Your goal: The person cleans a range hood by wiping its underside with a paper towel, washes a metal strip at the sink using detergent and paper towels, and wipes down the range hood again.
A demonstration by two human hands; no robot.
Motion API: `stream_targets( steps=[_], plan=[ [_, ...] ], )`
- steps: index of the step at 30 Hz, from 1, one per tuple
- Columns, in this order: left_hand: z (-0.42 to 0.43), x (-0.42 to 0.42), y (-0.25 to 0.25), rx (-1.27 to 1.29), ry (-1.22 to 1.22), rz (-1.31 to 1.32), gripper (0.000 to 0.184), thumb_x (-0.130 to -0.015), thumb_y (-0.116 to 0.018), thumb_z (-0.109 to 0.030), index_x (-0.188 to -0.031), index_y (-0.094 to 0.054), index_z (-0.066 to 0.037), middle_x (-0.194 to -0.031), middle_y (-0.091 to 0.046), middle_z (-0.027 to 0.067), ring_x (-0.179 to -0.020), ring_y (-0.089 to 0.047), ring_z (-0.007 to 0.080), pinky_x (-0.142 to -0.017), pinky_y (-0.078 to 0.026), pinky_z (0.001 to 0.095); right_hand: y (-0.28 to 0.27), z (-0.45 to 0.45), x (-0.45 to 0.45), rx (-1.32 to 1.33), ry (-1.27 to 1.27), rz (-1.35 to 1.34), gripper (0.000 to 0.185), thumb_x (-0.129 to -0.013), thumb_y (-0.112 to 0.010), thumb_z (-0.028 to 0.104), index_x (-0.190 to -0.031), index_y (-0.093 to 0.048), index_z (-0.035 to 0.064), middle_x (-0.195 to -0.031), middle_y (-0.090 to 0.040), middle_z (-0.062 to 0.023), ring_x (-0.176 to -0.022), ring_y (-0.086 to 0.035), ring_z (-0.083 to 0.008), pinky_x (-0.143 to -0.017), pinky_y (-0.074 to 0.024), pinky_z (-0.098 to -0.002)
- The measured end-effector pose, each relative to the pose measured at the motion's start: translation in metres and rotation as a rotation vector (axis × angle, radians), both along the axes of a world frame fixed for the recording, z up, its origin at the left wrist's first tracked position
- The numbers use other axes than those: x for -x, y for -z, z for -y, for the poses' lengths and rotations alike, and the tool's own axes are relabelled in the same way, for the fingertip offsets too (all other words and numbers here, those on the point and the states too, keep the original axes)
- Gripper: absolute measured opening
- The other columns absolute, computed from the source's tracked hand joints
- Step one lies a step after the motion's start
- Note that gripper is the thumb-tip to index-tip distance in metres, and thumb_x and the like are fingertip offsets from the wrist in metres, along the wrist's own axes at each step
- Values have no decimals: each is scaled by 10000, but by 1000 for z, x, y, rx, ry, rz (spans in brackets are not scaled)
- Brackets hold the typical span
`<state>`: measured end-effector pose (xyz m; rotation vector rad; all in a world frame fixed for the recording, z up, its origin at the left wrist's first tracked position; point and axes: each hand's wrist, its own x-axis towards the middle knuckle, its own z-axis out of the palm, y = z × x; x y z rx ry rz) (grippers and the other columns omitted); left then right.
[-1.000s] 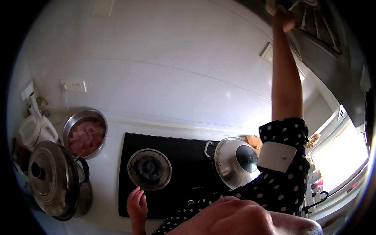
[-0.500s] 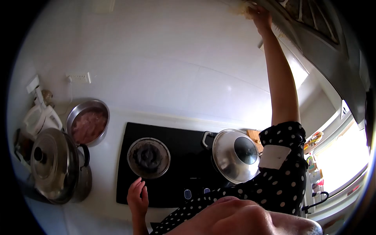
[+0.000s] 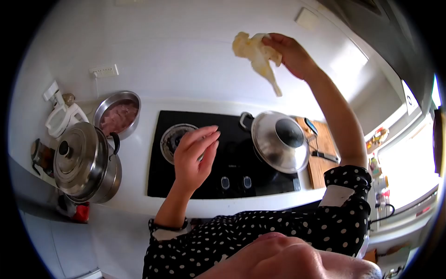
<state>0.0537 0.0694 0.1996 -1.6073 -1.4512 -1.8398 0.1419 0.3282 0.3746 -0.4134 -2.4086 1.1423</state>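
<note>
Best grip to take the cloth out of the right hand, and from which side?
I'd pinch the narrow tail of the cloth, coming from the lower left. It hangs free, while the right hand holds the cloth's right side, its forearm blocking that approach. The cloth looks limp, so a pinch should suit.

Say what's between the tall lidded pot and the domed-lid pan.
In the head view: a strip of white counter, then the black cooktop with its round burner, partly hidden by the left hand.
</note>
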Motion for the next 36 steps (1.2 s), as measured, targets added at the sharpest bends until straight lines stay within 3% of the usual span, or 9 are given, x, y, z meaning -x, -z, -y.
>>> stream_targets(
  steps=[4, 5, 8, 13, 19, 24, 27, 32, 36],
  plan=[
    [-5, -54, -26, -119, 80, 86, 165, -704, -663, -8, -861, -616, 2, -883, -603, 106, -781, -580, 222, -693, -461, 269, 37, 57, -68, 246, 46, -133, 241, -893, -514, 212, -1024, -586, 22, -848, -599, 1, -744, -525, -61, -688, -436, -204],
    [-12, -66, -18, -101, 147, 121, 234, -731, -645, -29, -943, -557, 18, -944, -566, 98, -872, -544, 185, -787, -442, 285, 43, 69, -91, 280, 81, -130, 336, -880, -527, 236, -1086, -540, -29, -908, -596, -65, -822, -546, -112, -739, -439, -240],
    [-28, -124, -29, 182, 365, 469, 386, -714, -683, -81, -1040, -490, -8, -1033, -528, 73, -905, -533, 149, -821, -423, 289, 72, 101, -164, 161, 305, -206, 318, -878, -537, 221, -1057, -569, -40, -865, -607, -59, -790, -536, -91, -720, -445, -234],
    [-77, -245, 6, 315, 631, 468, 147, -773, -646, -120, -813, -575, 3, -749, -593, 31, -700, -540, 95, -658, -428, 223, 134, 141, -333, 370, 591, -363, 299, -871, -537, 198, -1059, -585, -30, -873, -602, -32, -794, -525, -77, -713, -431, -219],
    [-119, -433, 57, 724, 1238, 1076, 108, -854, -550, -126, -852, -574, -20, -789, -591, 15, -713, -533, 65, -712, -446, 213, 207, 205, -575, 716, 1111, -629, 257, -881, -530, 222, -990, -603, 0, -851, -604, -13, -749, -548, -78, -672, -443, -217],
    [-134, -583, 107, 1007, 1337, 839, 84, -861, -532, -85, -900, -565, -19, -894, -573, 39, -844, -531, 92, -810, -427, 228, 272, 253, -712, 651, 1375, -668, 202, -850, -581, 191, -926, -607, 5, -817, -605, -4, -730, -543, -65, -662, -434, -202],
    [-142, -630, 122, 901, 1453, 727, 104, -882, -486, -67, -914, -547, 11, -1069, -525, 87, -935, -514, 118, -873, -397, 242, 293, 266, -749, 578, 1434, -634, 186, -802, -643, 145, -914, -595, 5, -812, -607, -7, -732, -534, -51, -668, -426, -192],
    [-188, -699, 147, 910, 1357, 464, 127, -887, -508, -122, -833, -544, -12, -740, -569, 16, -696, -515, 73, -658, -437, 210, 313, 244, -802, 710, 1528, -560, 217, -770, -686, 208, -799, -526, 64, -735, -532, 32, -667, -475, -41, -591, -388, -184],
    [-253, -759, 173, 909, 1272, 373, 136, -869, -542, -138, -830, -553, -8, -695, -559, 9, -635, -504, 60, -602, -436, 213, 327, 194, -847, 763, 1581, -554, 228, -796, -650, 239, -838, -522, 54, -761, -549, 9, -696, -492, -53, -616, -401, -192]
  ],
)
